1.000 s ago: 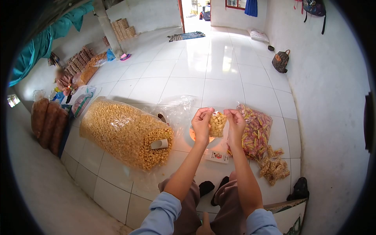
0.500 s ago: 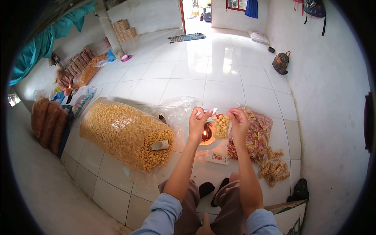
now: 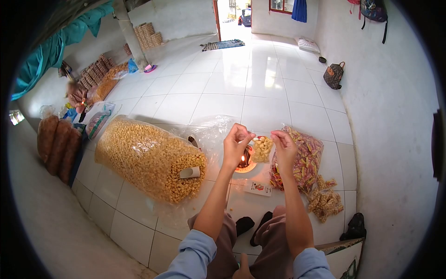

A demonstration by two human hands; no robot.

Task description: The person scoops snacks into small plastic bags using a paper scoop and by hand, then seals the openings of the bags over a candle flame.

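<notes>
Between my two hands hangs a small clear bag of snacks [image 3: 262, 149], its top edge stretched from side to side. My left hand [image 3: 237, 144] pinches one top corner between thumb and finger. The other corner is pinched by my right hand [image 3: 285, 148]. Just below and left of the bag, a small flame [image 3: 242, 158] burns over an orange-lit dish [image 3: 251, 166] on the floor, partly hidden by my left hand. A printed white card or packet [image 3: 258, 188] lies on the tiles nearer to me.
To the left lies a large clear sack of puffed snacks [image 3: 139, 151] with a white scoop [image 3: 190, 172] at its mouth. On the right are a bag of red-yellow packets [image 3: 302, 158] and several filled small bags [image 3: 326, 200]. A person [image 3: 76, 95] sits far left beside another flame.
The bag's top edge has come down slightly and is drawn straighter between my fingers. My left hand has tilted a little; both hands keep their pinch.
</notes>
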